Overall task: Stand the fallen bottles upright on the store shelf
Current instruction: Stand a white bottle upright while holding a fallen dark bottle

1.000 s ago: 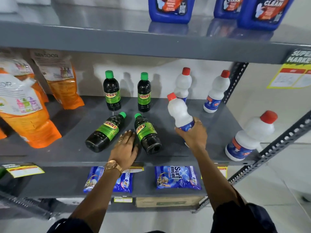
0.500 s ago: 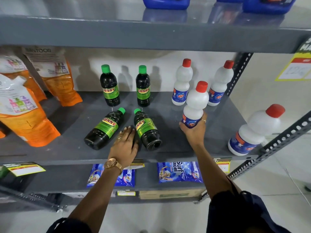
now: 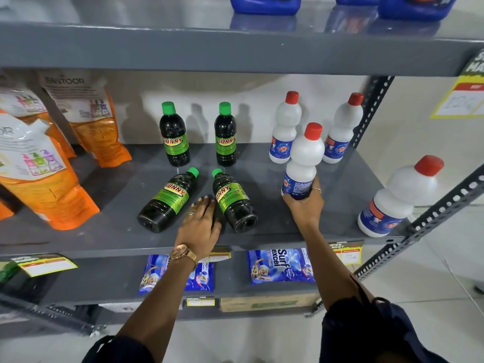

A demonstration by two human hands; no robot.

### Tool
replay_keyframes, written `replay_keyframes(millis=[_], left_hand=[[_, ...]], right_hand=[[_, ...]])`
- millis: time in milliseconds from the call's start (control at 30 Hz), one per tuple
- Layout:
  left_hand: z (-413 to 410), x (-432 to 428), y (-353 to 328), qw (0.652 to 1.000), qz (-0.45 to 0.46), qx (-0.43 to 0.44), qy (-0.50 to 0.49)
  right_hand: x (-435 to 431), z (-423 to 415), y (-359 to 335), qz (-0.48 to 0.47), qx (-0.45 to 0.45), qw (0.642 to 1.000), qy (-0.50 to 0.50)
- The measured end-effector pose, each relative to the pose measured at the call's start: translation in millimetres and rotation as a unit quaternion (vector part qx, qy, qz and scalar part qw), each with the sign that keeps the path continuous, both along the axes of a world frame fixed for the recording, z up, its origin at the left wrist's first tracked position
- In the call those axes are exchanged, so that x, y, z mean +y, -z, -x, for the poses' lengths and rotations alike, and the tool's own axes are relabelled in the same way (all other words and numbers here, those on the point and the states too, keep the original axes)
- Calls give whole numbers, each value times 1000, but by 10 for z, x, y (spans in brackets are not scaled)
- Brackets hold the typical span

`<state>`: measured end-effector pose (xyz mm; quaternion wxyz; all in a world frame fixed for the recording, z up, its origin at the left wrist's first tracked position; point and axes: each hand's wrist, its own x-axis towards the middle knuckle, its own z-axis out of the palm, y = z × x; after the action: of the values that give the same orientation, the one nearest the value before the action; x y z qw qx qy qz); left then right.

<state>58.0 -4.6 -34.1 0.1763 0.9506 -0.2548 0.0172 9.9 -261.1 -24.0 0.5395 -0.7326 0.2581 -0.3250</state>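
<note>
On the grey middle shelf (image 3: 262, 153) two dark green-capped bottles lie on their sides: one on the left (image 3: 167, 200) and one on the right (image 3: 233, 200). My left hand (image 3: 200, 224) rests flat between them, fingers apart, its edge against the right one. My right hand (image 3: 305, 205) grips the base of a white red-capped bottle (image 3: 303, 161), held upright on the shelf. Two dark bottles (image 3: 174, 134) (image 3: 225, 134) and two white bottles (image 3: 285, 129) (image 3: 341, 129) stand upright at the back. Another white bottle (image 3: 400, 197) stands at the shelf's right front corner.
Orange refill pouches (image 3: 42, 179) lean at the shelf's left. Blue jugs (image 3: 264, 3) stand on the shelf above. Blue detergent packets (image 3: 281, 265) lie on the shelf below. A perforated metal post (image 3: 429, 218) slants past the right front corner.
My right hand has raised the white bottle from a leftward tilt to upright and shifted it right, toward the back white bottles. My left hand has stayed between the two lying dark bottles.
</note>
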Motion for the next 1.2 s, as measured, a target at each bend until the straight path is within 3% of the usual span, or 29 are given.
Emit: replay_keyframes(millis=[200,433,633,767,900,1033,1200], left_hand=[[13,12,-10,1000,1,6,4],[24,10,-23,1000,3,-5,4],[26,1,-30,1000,7,-2,1],[32,8,-33,1000,6,-3,0],[40,1,-37,1000,5,-4,1],[36,-9,-32,1000,2,-6,2],[34,0,-24,1000,0,-5,-1]], right_hand=[[1,-11,13,-15,9,999,32],[-238,12,-80,-10,53,995,-81],[50,-54,-44,31,47,994,94],[20,-39,-10,-33,5,997,71],[22,-29,-5,-17,29,998,52],[85,-127,-33,31,63,991,117],[30,-122,16,-11,48,993,112]])
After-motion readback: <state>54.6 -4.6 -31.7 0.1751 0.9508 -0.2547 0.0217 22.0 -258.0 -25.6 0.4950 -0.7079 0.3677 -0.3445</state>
